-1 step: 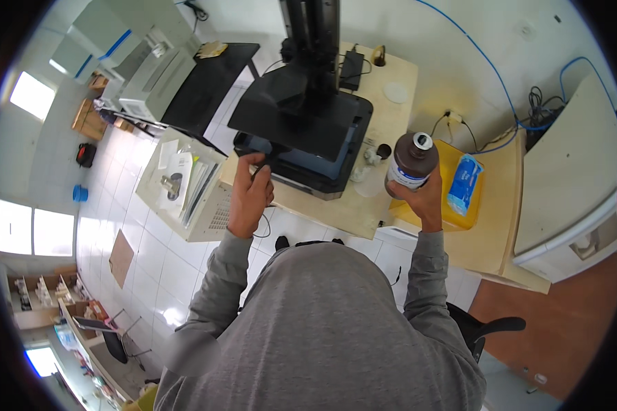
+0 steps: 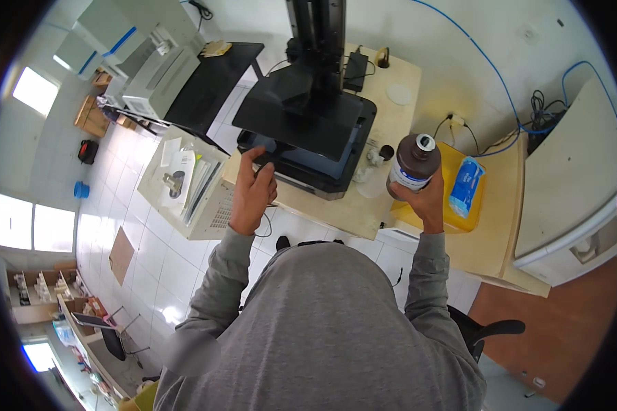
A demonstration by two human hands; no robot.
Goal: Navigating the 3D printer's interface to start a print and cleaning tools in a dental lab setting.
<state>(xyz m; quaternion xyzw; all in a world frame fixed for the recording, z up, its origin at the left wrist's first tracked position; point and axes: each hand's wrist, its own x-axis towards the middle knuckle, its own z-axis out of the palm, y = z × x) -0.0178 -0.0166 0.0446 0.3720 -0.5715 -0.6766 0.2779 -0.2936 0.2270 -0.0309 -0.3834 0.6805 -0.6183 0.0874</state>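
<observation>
My right hand (image 2: 426,198) grips a brown bottle (image 2: 416,161) with a pale label and its open mouth facing up. Beside the front left corner of a black resin 3D printer (image 2: 315,181) is my left hand (image 2: 252,195), its index finger stretched out and thumb apart, with nothing visible held. Over the printer's tray (image 2: 301,163) hangs a dark, broad plate (image 2: 298,113); it hides much of the tray. A small black cap (image 2: 386,152) and crumpled white tissue (image 2: 374,158) lie on the table between printer and bottle.
A yellow tray (image 2: 467,220) with a blue packet (image 2: 466,186) sits on the wooden desk at right. Left of the table stands a pale cabinet (image 2: 216,218) topped with papers. Behind the printer lies a black power adapter (image 2: 355,72). A black chair (image 2: 490,329) is at right.
The whole view has shifted slightly to the right. My left index finger looks a little straighter, while my right hand still holds the bottle.
</observation>
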